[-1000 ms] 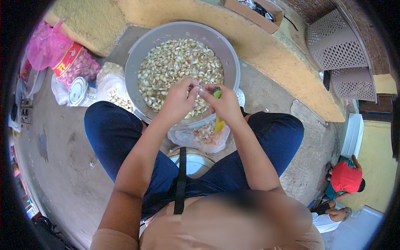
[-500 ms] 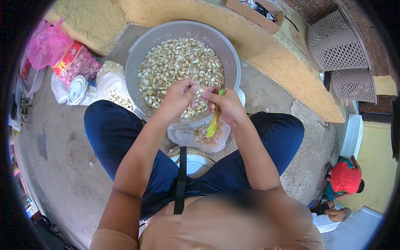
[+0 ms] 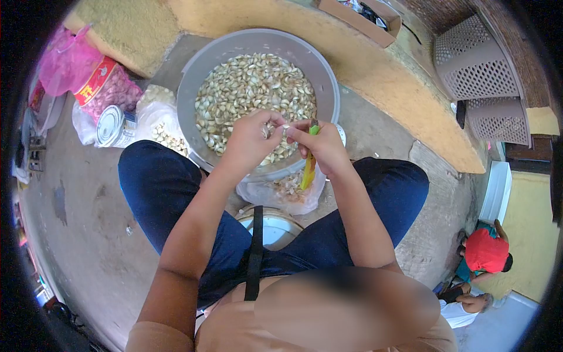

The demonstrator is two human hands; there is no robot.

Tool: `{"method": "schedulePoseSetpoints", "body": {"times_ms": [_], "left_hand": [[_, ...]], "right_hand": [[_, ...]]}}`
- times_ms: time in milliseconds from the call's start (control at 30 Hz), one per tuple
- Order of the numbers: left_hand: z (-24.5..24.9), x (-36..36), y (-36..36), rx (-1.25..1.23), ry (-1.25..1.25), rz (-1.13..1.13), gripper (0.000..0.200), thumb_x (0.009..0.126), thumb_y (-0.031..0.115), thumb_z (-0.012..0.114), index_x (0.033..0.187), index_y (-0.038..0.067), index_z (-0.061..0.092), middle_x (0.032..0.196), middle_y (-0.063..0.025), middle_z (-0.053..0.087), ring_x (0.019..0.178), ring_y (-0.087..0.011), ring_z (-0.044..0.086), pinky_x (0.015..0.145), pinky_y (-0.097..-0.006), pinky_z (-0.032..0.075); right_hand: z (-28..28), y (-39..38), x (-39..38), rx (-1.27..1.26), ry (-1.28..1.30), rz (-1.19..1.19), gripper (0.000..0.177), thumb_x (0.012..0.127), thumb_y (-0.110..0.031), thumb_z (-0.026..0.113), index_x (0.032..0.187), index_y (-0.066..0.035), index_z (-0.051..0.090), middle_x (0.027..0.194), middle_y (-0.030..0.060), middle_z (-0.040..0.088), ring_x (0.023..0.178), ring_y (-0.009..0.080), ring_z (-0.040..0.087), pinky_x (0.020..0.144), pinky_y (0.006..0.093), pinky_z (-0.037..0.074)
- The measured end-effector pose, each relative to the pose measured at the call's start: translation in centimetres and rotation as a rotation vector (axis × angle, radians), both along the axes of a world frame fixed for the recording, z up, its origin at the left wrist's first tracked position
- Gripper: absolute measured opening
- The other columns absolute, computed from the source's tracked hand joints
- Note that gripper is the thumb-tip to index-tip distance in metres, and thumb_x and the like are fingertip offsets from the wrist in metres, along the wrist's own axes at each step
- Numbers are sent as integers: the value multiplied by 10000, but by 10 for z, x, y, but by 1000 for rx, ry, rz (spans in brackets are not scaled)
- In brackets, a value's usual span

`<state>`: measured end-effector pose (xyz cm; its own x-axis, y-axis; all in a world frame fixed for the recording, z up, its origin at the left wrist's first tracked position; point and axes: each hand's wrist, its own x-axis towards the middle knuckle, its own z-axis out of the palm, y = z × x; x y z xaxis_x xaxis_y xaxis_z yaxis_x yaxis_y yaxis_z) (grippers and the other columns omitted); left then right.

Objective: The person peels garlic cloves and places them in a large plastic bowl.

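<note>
A large grey tub (image 3: pixel 186 88) holds many garlic cloves (image 3: pixel 255 82) in water. Over its near side my left hand (image 3: pixel 253 141) is closed, thumb and fingers pinching a small pale garlic clove (image 3: pixel 286 127). Closed round a yellow-green knife (image 3: pixel 309 167) is my right hand (image 3: pixel 326 149), its thumb and fingertips close against the same clove. The knife's handle points down toward me, and its dark end shows above the fingers. Below the tub's near rim lies a clear plastic bag (image 3: pixel 281 199) with brownish peelings on it.
Left of the tub are a can (image 3: pixel 109 126), a plastic bag with pale cloves (image 3: pixel 167 138) and a pink mesh sack (image 3: pixel 111 94). A low yellow wall (image 3: pixel 375 88) curves behind. Two people, one in a red shirt (image 3: pixel 487 251), are at lower right.
My hands stay together over the tub with small finger shifts. The knife has tilted a little, its lower end swinging slightly right.
</note>
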<state>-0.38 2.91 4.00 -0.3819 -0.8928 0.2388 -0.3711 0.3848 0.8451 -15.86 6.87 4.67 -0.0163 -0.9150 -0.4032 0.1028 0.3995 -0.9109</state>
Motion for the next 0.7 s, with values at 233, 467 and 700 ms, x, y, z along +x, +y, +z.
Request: {"method": "schedulePoseSetpoints", "body": {"times_ms": [233, 467, 700], "left_hand": [[-2, 1, 0, 133, -3, 27, 104, 651, 64, 620, 719, 18, 555, 665, -74, 577, 621, -160, 554, 597, -269, 437], [2, 3, 0, 141, -26, -5, 100, 631, 48, 624, 695, 17, 554, 625, -59, 558, 572, -121, 527, 555, -251, 424], [2, 5, -1, 473, 136, -68, 68, 652, 31, 598, 709, 16, 563, 592, -8, 535, 506, -68, 510, 471, -227, 407]], "right_hand": [[5, 4, 5, -59, 240, 32, 220, 715, -131, 659, 850, 30, 596, 637, 34, 581, 477, 52, 458, 424, 189, 351], [7, 6, 3, -147, 311, 69, 220, 721, -174, 654, 828, 14, 615, 532, 26, 544, 442, 59, 464, 410, 216, 366], [12, 6, -3, -39, 64, 124, 194, 704, -83, 652, 858, 26, 608, 604, 13, 545, 479, 54, 438, 433, 197, 334]]}}
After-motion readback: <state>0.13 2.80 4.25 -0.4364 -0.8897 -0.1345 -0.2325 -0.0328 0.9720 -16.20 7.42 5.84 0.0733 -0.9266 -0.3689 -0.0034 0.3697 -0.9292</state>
